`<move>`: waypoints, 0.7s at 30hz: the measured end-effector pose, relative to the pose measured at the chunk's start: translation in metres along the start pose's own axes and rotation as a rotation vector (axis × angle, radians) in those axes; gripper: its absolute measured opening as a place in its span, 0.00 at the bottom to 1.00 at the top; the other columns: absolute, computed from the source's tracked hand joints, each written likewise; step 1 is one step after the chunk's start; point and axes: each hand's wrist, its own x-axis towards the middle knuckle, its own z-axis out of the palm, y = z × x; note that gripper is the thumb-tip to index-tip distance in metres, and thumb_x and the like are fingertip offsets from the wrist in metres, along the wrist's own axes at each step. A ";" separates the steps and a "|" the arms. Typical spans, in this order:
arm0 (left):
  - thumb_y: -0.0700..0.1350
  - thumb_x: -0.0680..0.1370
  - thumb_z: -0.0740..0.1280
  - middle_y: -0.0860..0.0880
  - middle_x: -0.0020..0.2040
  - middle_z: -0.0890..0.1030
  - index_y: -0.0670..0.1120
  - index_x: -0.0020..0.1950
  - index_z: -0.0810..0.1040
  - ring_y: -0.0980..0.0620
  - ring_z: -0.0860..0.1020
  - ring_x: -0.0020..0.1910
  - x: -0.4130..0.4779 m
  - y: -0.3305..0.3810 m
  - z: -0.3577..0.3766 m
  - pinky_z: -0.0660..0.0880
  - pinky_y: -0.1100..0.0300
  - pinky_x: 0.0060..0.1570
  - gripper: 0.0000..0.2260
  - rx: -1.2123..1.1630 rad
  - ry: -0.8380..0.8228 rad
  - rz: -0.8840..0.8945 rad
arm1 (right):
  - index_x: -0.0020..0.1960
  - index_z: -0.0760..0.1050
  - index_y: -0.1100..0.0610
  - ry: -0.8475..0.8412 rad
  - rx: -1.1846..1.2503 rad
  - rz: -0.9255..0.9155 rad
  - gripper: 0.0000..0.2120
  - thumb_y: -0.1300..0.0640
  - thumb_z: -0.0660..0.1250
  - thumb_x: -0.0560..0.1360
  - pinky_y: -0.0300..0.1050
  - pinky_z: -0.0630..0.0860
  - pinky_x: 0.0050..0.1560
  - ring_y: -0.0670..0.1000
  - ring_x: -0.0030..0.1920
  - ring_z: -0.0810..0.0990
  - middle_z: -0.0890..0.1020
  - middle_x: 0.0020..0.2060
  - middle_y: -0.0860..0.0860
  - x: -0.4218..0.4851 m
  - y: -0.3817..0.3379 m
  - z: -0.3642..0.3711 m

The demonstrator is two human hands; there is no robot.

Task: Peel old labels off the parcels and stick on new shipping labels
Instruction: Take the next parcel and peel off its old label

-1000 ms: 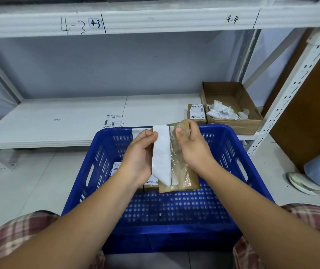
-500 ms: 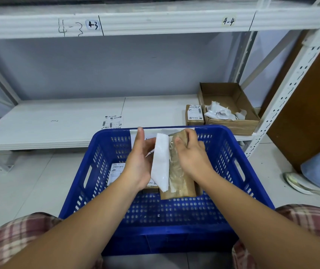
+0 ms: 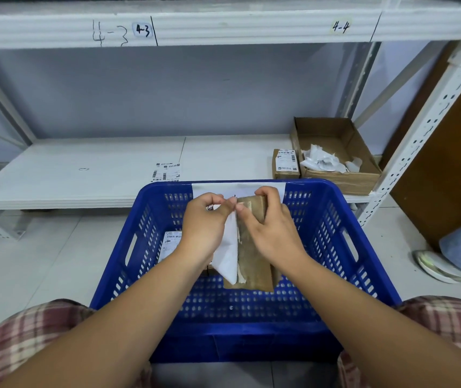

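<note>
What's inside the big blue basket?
A labelled parcel lies on the floor of the blue basket, partly hidden by the left hand, which pinches a white label. The right hand grips a brown parcel. Anything beneath them is covered.

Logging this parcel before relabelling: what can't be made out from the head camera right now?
- White label: the head view shows only a blank side.
- Brown parcel: top end covered by the right hand.
- Top of the peel line: hidden by fingers of the left hand.
- Second parcel in the blue basket: mostly behind the left hand.
- Loose label on the shelf: print too small to read.
</note>
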 end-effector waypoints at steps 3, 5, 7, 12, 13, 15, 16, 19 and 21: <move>0.46 0.76 0.70 0.52 0.52 0.79 0.41 0.44 0.80 0.54 0.76 0.53 -0.003 0.004 -0.001 0.68 0.61 0.49 0.08 0.050 0.030 0.057 | 0.61 0.63 0.45 0.028 0.081 -0.022 0.20 0.39 0.65 0.76 0.44 0.70 0.47 0.51 0.55 0.76 0.76 0.55 0.51 0.005 0.002 -0.001; 0.45 0.76 0.69 0.53 0.49 0.80 0.43 0.42 0.79 0.53 0.77 0.52 -0.001 0.003 -0.002 0.71 0.62 0.48 0.07 0.055 0.022 0.070 | 0.60 0.64 0.44 0.026 0.113 -0.026 0.22 0.36 0.66 0.73 0.42 0.70 0.46 0.50 0.55 0.76 0.76 0.55 0.50 0.005 0.000 -0.002; 0.45 0.77 0.68 0.53 0.49 0.80 0.44 0.41 0.79 0.53 0.77 0.52 -0.002 0.003 -0.003 0.73 0.60 0.50 0.06 0.079 0.020 0.078 | 0.60 0.65 0.44 0.027 0.125 -0.021 0.25 0.33 0.67 0.71 0.42 0.71 0.49 0.49 0.55 0.76 0.77 0.55 0.49 0.004 -0.001 -0.001; 0.45 0.76 0.69 0.52 0.51 0.80 0.44 0.41 0.80 0.52 0.77 0.53 -0.003 0.001 -0.001 0.72 0.58 0.56 0.06 0.041 -0.038 0.041 | 0.55 0.71 0.47 0.114 0.237 0.021 0.15 0.42 0.69 0.74 0.43 0.74 0.47 0.48 0.49 0.79 0.79 0.47 0.47 0.006 0.002 -0.002; 0.45 0.76 0.69 0.52 0.50 0.80 0.44 0.41 0.79 0.52 0.78 0.53 -0.003 0.001 -0.001 0.72 0.57 0.57 0.07 0.016 -0.043 0.029 | 0.55 0.72 0.48 0.115 0.251 0.029 0.13 0.43 0.69 0.75 0.41 0.74 0.44 0.47 0.46 0.78 0.79 0.45 0.46 0.006 0.002 -0.003; 0.44 0.77 0.68 0.52 0.49 0.80 0.44 0.39 0.77 0.53 0.77 0.50 -0.002 0.001 -0.001 0.73 0.60 0.54 0.08 0.027 -0.034 0.041 | 0.54 0.72 0.48 0.108 0.263 0.039 0.12 0.44 0.68 0.76 0.40 0.72 0.40 0.47 0.43 0.78 0.79 0.43 0.46 0.007 0.001 -0.004; 0.44 0.78 0.67 0.52 0.47 0.79 0.44 0.39 0.75 0.55 0.77 0.47 -0.002 0.001 -0.001 0.73 0.65 0.50 0.09 0.050 -0.028 0.052 | 0.54 0.73 0.48 0.108 0.270 0.041 0.11 0.44 0.68 0.76 0.41 0.73 0.40 0.47 0.42 0.78 0.79 0.42 0.47 0.007 0.001 -0.004; 0.45 0.80 0.63 0.55 0.40 0.75 0.44 0.37 0.70 0.63 0.72 0.31 -0.005 0.002 0.001 0.67 0.74 0.27 0.12 0.073 -0.018 0.051 | 0.51 0.74 0.49 0.120 0.317 0.061 0.10 0.45 0.67 0.77 0.45 0.76 0.46 0.50 0.45 0.80 0.81 0.43 0.48 0.010 0.002 -0.005; 0.44 0.80 0.63 0.55 0.39 0.75 0.43 0.38 0.69 0.62 0.70 0.26 -0.006 0.002 0.002 0.67 0.72 0.24 0.12 0.046 -0.019 0.040 | 0.50 0.74 0.50 0.122 0.356 0.087 0.09 0.45 0.67 0.77 0.49 0.77 0.50 0.51 0.48 0.80 0.81 0.44 0.48 0.012 0.002 -0.005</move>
